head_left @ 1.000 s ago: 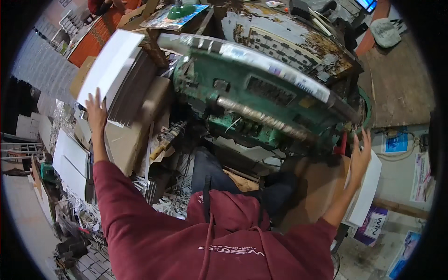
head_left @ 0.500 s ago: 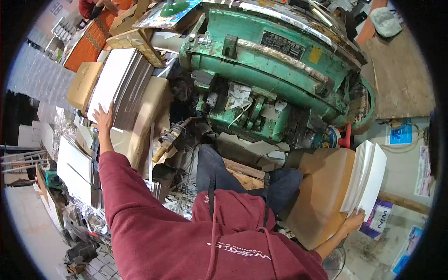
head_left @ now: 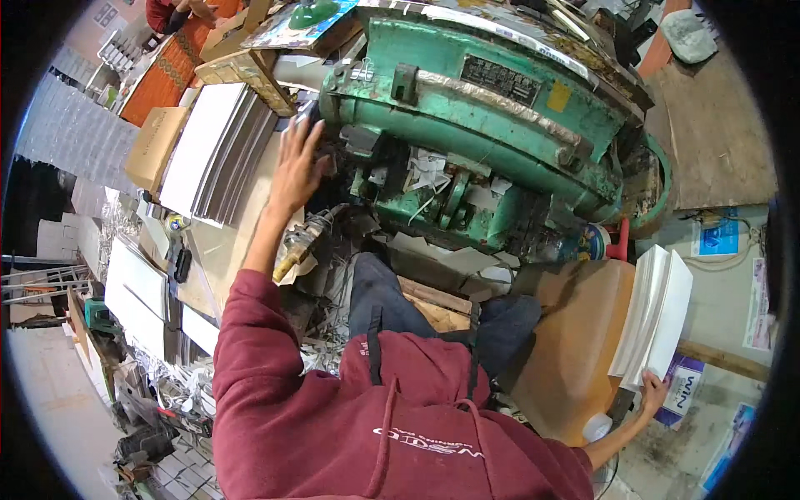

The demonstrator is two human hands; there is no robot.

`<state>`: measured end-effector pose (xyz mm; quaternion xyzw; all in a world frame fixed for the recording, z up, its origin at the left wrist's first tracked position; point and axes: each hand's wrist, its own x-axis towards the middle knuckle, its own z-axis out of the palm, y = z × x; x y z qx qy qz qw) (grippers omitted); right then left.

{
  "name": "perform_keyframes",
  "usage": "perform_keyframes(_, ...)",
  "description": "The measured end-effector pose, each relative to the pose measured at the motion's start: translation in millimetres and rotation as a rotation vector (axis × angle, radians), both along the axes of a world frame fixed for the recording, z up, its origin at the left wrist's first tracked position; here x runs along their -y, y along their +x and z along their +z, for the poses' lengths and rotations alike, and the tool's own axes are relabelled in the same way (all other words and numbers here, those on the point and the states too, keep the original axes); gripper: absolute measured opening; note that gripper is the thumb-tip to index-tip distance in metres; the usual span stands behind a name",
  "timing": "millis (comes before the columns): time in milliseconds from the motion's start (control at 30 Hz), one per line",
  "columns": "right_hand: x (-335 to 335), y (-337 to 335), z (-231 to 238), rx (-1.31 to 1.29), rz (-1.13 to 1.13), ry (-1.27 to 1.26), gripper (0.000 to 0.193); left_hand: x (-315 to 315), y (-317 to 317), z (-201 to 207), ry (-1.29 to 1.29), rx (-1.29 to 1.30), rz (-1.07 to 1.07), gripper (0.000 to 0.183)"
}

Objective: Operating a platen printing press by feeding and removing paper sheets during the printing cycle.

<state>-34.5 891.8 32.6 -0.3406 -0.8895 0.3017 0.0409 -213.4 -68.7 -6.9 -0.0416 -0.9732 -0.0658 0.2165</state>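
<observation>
My left hand (head_left: 300, 171) is raised with its fingers outstretched and holds nothing. It hovers between a stack of white sheets (head_left: 204, 150) on the left and the green machine (head_left: 467, 117) ahead. At the right, my right hand (head_left: 653, 395) grips the lower edge of another stack of white sheets (head_left: 658, 312), which leans on a brown, box-like support (head_left: 575, 342). Its fingertips are partly hidden by the sheets. In the machine's lower opening lie torn paper scraps (head_left: 428, 168).
A black stapler-like tool (head_left: 178, 260) lies on the tan board (head_left: 208, 262) at left, above more white sheets (head_left: 137, 292). A yellow-brass fitting (head_left: 292, 254) sticks out by my knee. Paper shreds litter the floor. Another person's hand (head_left: 196, 8) shows at the far left.
My left hand has left the left stack and swung right and up toward the machine. My right hand stays at the right stack's lower edge.
</observation>
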Motion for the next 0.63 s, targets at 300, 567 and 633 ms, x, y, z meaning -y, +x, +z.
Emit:
perform_keyframes(300, 31, 4, -13, -0.04, 0.193, 0.307, 0.021, -130, -70, 67, 0.145, -0.22, -0.348, 0.066)
perform_keyframes(567, 68, 3, 7, -0.045, 0.272, 0.508, 0.023, -176, -129, 65, 0.155, -0.217, -0.463, 0.067)
perform_keyframes(633, 88, -3, 20, 0.154, 0.268, 0.634, 0.027, -169, -144, 45, 0.086, 0.013, -0.399, 0.075)
